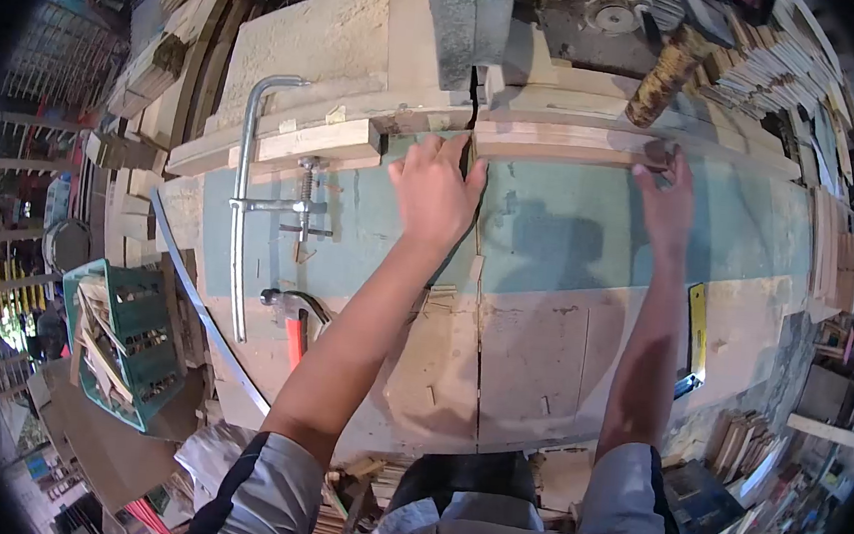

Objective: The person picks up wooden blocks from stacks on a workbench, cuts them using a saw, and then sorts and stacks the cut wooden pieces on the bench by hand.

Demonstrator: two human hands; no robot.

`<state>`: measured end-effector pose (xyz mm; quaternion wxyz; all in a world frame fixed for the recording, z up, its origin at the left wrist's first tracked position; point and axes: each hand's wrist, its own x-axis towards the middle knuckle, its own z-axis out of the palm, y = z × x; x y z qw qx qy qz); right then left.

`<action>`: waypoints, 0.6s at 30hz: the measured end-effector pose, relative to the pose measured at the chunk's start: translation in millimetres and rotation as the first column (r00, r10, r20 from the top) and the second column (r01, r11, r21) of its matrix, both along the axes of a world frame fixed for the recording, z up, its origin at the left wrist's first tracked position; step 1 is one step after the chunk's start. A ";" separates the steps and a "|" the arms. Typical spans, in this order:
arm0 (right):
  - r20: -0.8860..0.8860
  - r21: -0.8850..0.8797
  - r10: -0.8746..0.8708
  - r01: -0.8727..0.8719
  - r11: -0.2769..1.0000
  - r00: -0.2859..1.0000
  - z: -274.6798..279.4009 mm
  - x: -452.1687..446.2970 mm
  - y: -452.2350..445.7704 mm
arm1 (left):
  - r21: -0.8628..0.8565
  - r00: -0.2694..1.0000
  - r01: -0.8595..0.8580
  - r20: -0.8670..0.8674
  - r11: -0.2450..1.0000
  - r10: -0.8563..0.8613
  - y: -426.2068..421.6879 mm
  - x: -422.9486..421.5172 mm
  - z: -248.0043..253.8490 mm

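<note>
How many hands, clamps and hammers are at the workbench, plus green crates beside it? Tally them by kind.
Hands: 2 (left hand, right hand)
Clamp: 1
Hammer: 1
Green crate: 1
Total: 5

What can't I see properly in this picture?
In the head view:
- Some fingertips of the left hand: curled behind the hand itself.
- Part of the wooden strip's right end: behind the right hand.
- The green crate's floor: wood scraps cover it.
- Yellow tool's markings: too small.
</note>
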<state>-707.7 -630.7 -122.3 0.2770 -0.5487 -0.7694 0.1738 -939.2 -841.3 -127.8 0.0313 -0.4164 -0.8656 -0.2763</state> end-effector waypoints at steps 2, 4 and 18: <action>-0.204 -0.291 0.157 -0.213 0.933 0.966 3.0 7.1 19.1 | -0.037 1.000 -0.023 0.016 0.999 0.023 1.8 0.1 1.1; -0.214 -0.278 0.193 -0.249 0.928 0.958 0.2 12.5 26.7 | -0.022 0.999 0.032 0.016 0.999 -0.032 1.7 1.1 1.6; -0.260 -0.496 0.217 -0.323 0.806 0.941 23.6 -27.9 5.1 | 0.281 0.561 -0.445 0.828 0.850 0.020 -40.2 -8.7 23.7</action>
